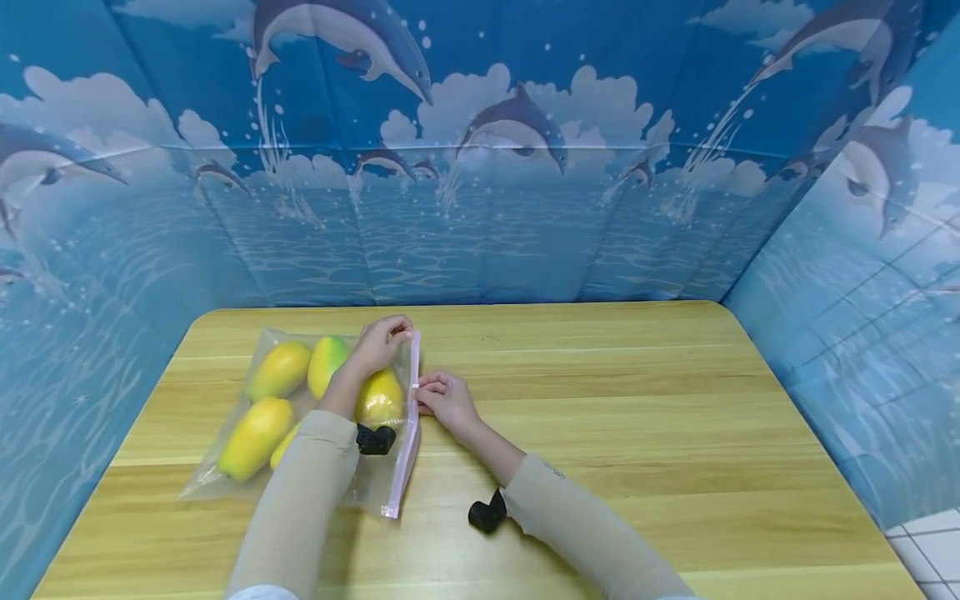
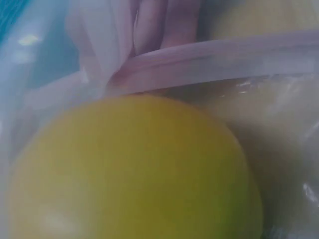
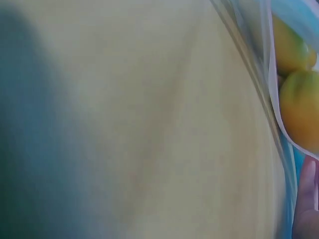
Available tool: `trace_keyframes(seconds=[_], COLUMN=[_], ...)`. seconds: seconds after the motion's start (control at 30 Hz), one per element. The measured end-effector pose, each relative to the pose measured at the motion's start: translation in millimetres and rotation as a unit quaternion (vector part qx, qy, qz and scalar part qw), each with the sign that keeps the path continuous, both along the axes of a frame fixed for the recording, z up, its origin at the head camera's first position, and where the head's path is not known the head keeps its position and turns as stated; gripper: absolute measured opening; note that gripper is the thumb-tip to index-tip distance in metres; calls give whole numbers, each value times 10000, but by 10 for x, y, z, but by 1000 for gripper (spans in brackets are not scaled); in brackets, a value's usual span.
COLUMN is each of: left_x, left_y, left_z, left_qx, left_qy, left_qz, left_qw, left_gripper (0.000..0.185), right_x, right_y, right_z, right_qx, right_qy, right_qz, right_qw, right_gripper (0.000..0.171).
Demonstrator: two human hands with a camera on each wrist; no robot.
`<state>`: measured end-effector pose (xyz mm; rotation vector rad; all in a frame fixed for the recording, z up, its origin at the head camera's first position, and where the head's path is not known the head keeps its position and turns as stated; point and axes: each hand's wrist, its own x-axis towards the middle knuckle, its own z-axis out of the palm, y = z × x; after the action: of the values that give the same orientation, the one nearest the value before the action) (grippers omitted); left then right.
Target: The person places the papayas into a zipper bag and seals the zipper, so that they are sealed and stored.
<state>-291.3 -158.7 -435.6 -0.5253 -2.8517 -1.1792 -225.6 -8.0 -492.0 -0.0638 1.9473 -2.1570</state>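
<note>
A clear zip bag (image 1: 367, 490) lies on the left half of the table, with several yellow-green mangoes (image 1: 257, 439) inside. Its pink zip strip (image 1: 403, 471) runs along the right side. My left hand (image 1: 380, 343) reaches over the bag and pinches the strip near its far end. At mid-strip, by a small white slider (image 1: 415, 386), the fingers of my right hand (image 1: 450, 404) pinch the edge. One mango (image 2: 134, 169) fills much of the left wrist view below the strip. The right wrist view has the mouth curving apart beside a mango (image 3: 301, 112).
A wooden table (image 1: 637, 417) extends to the right of the bag. Dolphin-print curtains (image 1: 487, 225) stand at its back and sides. Black wrist devices (image 1: 487, 512) hang at both sleeves, the left one over the bag.
</note>
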Motion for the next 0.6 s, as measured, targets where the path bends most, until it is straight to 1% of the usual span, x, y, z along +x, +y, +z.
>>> trace_keyframes(seconds=[0.1,0.2,0.23,0.33,0.43,0.47,0.6], left_x=[-6,-15,-17,-23,-24,-25,-24], left_y=[-17,-19,-22,-25,-24,-26,-31], left_z=[-15,-30,-30,-28,-19,-18,-10], left_qx=[39,71,84,134,202,225,281], left_qy=[-93,-173,-201,-173,-102,-83,-100], left_qz=[74,114,121,149,219,269,417], left_qw=[9999,9998,9997,9996,9995,9994,9987], left_gripper=[12,13,14,15,15,14,13], right_x=[65,137,164,229,289,306,416], right_y=[-21,-20,-17,-16,-22,-30,-30], right_z=[-12,-21,-18,0,7,6,10], right_qx=[-61,-110,-163,-239,-272,-253,-217], right_qy=[-48,-40,69,117,-12,-182,-493], right_qz=[-6,27,78,138,185,184,324], right_qw=[10000,9999,9998,9996,9995,9993,9980], right_gripper=[20,16,14,11,14,16,17])
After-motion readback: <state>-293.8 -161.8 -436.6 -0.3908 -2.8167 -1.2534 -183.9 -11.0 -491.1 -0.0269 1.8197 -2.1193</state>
